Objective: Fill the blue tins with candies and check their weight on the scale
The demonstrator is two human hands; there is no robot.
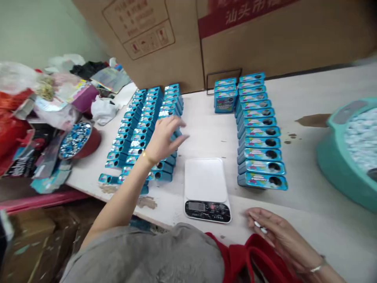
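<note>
My left hand (165,137) hovers over the rows of small blue boxes (144,125) on the left, its fingers apart with nothing between them. In front of me lies a white kitchen scale (204,179) with nothing on its platform; the display is lit and seems to read zero. Low at the right, my right hand (277,232) is closed loosely around a small white piece (260,227), perhaps more than one. A second group of blue boxes (259,143), each with a dark round spot on top, stands in a column right of the scale.
A teal tub (335,145) full of pale small pieces stands at the right. On the left are a red bowl (94,141) of shiny blue-silver bits and a heap of bags and packaging (55,94). Large cartons (182,43) line the back, with a black wire stand (209,84) before them.
</note>
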